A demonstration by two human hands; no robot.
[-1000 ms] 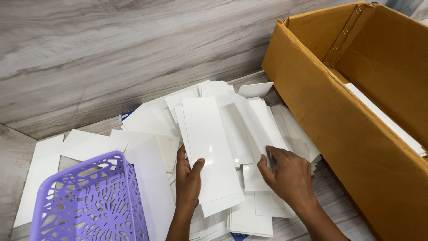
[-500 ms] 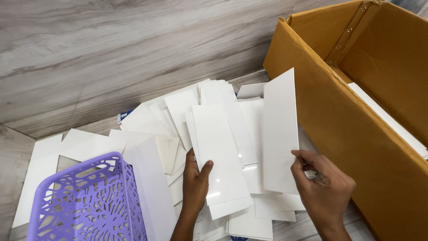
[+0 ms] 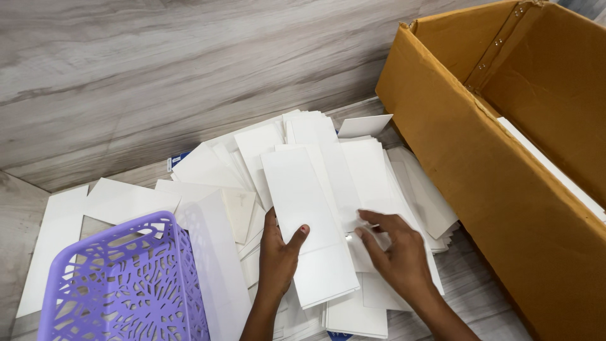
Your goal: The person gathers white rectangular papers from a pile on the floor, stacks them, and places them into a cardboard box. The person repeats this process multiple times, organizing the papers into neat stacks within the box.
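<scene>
Risk: glossy cards (image 3: 303, 208) sliding from left hand (image 3: 278, 256) pinch; right hand (image 3: 394, 256) fingers spread, empty, nudging pile (image 3: 379, 170).

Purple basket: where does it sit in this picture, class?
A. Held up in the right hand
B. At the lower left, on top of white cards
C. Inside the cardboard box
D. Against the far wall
B: the purple basket sits at the lower left on the spread white cards, well apart from the cardboard box.
</scene>
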